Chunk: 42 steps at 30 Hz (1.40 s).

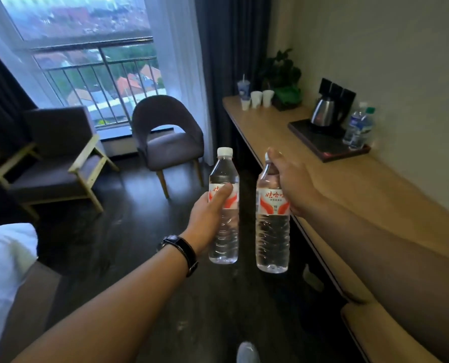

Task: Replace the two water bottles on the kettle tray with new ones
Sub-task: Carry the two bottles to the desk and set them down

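Note:
My left hand (209,208) grips a clear water bottle with a red-and-white label (223,231) around its middle, upright. My right hand (291,179) holds a second bottle of the same kind (271,231) by its neck, covering most of the cap. Both bottles hang over the dark floor, left of the long wooden shelf (349,184). Farther along that shelf lies the dark kettle tray (325,148) with a steel kettle (324,112) on it. Two bottles with blue labels (359,128) stand at the tray's right end, close to the wall.
Paper cups (257,98), a lidded drink cup (243,87) and a potted plant (283,79) stand at the shelf's far end. Two grey chairs (165,137) sit by the window and curtains. A white-sheeted bed corner (6,263) is at the left. A pale stool (380,334) sits low right.

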Available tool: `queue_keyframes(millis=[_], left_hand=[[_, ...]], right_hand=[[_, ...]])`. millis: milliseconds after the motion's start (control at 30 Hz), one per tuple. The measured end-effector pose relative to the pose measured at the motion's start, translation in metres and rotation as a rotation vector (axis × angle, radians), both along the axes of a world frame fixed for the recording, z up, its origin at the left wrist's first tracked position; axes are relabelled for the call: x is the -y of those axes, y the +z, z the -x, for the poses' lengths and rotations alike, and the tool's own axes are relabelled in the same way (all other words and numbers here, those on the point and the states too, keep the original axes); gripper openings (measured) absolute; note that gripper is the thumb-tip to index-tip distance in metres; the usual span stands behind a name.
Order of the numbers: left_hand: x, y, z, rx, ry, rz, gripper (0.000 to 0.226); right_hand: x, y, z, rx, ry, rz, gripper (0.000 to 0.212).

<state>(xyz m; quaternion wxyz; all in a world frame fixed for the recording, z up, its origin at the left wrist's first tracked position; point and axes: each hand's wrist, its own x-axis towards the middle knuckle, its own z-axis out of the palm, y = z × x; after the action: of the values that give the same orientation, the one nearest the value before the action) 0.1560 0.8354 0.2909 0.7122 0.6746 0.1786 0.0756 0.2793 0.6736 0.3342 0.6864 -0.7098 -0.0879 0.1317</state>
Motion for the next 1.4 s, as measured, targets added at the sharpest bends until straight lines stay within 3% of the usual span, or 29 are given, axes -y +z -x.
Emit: queue_keyframes(millis=[433, 600, 767, 833, 967, 1100, 1400], left_hand=[[-0.168, 0.034, -0.210, 0.049, 0.081, -0.060, 0.035], [-0.214, 0.028, -0.309, 0.047, 0.009, -0.096, 0.062], [-0.252, 0.013, -0.430, 0.033, -0.137, -0.133, 0.070], [-0.259, 0.010, -0.478, 0.034, -0.205, -0.137, 0.075], [-0.256, 0.007, -0.568, 0.040, -0.355, -0.172, 0.055], [-0.229, -0.003, -0.650, 0.024, -0.529, -0.259, 0.053], [-0.125, -0.047, -0.777, -0.023, -0.941, -0.359, 0.058]], right_hand=[[-0.176, 0.031, -0.225, 0.041, 0.156, -0.069, 0.043], [-0.215, 0.028, -0.306, 0.118, 0.081, -0.061, 0.046], [-0.240, 0.014, -0.393, 0.217, -0.153, 0.078, 0.045], [-0.239, 0.008, -0.426, 0.200, -0.235, 0.096, 0.044], [-0.218, -0.003, -0.481, 0.184, -0.408, 0.144, 0.044], [-0.182, -0.017, -0.518, 0.182, -0.590, 0.178, 0.028], [-0.082, -0.079, -0.580, 0.196, -0.789, 0.460, 0.039]])
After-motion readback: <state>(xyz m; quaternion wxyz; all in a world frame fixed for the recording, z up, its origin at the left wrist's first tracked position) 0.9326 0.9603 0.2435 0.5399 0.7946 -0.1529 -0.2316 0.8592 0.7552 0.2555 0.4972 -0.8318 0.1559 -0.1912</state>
